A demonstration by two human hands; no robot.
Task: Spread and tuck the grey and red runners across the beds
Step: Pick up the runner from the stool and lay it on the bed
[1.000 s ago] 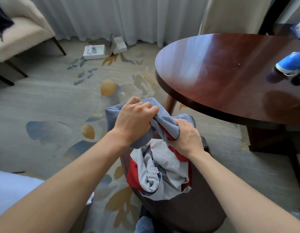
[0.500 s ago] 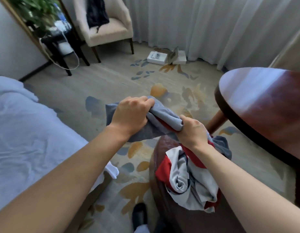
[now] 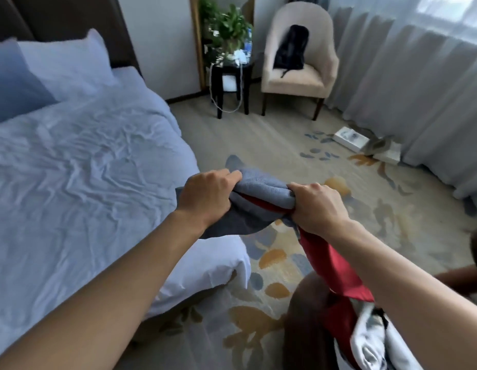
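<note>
The bed (image 3: 71,166) fills the left of your view, white sheet creased, with two pillows (image 3: 58,65) propped at its far end against a dark headboard (image 3: 71,20). Patterned carpet (image 3: 272,145) covers the floor to its right, and pale curtains (image 3: 408,84) run along the far right. A beige armchair (image 3: 298,76) stands far centre with a black bag (image 3: 290,48) on its seat; just left of it a small dark side table (image 3: 232,84) carries a green plant (image 3: 226,25). Two white boxes (image 3: 350,138) lie on the carpet at the curtain's foot. A dark rounded seat (image 3: 304,316) sits near right. The grey and red runner (image 3: 261,188) is bunched between your hands, held in the air above the carpet just right of the bed's near corner; its red length trails down to the near right, onto a crumpled heap of the same cloth on the dark seat. Your left hand (image 3: 208,196) is clenched around the grey end, fingers curled over the top. Your right hand (image 3: 317,206) grasps the gathered cloth where grey meets red, fingers wrapped tight.
</note>
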